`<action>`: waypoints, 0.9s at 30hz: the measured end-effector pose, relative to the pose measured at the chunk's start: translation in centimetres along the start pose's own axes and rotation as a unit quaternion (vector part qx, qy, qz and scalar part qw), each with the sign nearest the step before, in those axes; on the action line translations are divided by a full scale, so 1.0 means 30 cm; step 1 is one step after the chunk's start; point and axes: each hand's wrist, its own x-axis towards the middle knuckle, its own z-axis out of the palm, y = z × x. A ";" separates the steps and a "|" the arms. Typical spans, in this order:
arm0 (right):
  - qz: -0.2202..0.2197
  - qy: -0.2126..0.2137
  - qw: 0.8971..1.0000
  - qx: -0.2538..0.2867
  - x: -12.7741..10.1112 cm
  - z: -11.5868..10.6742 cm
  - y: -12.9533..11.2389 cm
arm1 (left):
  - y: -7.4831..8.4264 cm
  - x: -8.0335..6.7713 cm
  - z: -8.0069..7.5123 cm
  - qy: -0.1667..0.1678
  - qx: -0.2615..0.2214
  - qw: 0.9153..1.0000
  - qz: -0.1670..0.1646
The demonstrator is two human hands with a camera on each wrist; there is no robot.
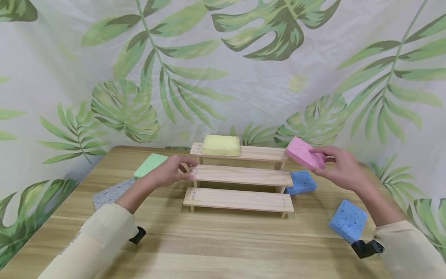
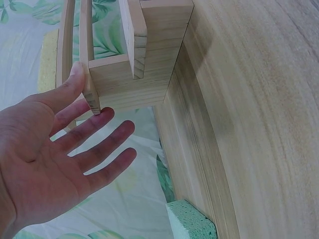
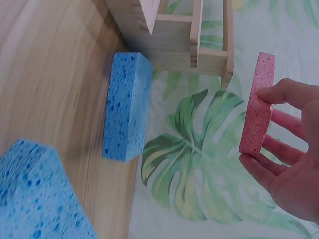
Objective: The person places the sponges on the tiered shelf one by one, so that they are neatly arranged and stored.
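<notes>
A three-tier wooden stand [image 1: 240, 174] stands on the table. At the left end of its middle tier, my left hand [image 1: 174, 169] pinches the board's edge between thumb and fingers; the other fingers spread loosely in the left wrist view. My right hand [image 1: 339, 167] grips a pink sponge [image 1: 300, 152] by its edges, tilted and raised beside the right end of the top tier. In the right wrist view the pink sponge [image 3: 257, 107] appears apart from the stand. A yellow sponge [image 1: 221, 145] sits on the top tier, towards its left end.
Right of the stand lies one blue sponge [image 1: 301, 182], with another blue sponge [image 1: 348, 221] nearer the right forearm. A green sponge [image 1: 150, 164] and a grey sponge [image 1: 112, 193], partly behind the left forearm, lie at left. A leaf-patterned cloth [image 1: 223, 77] hangs behind the table [image 1: 216, 248].
</notes>
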 end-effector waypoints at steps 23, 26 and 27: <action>-0.039 0.005 0.999 0.015 0.048 0.034 -0.076 | -0.004 0.007 -0.002 -0.002 0.008 1.000 -0.005; -0.038 0.005 0.999 0.021 0.051 0.036 -0.081 | -0.008 0.006 -0.001 -0.002 0.008 1.000 -0.005; -0.037 0.004 0.999 0.022 0.052 0.036 -0.083 | -0.009 0.006 -0.001 -0.002 0.008 1.000 -0.006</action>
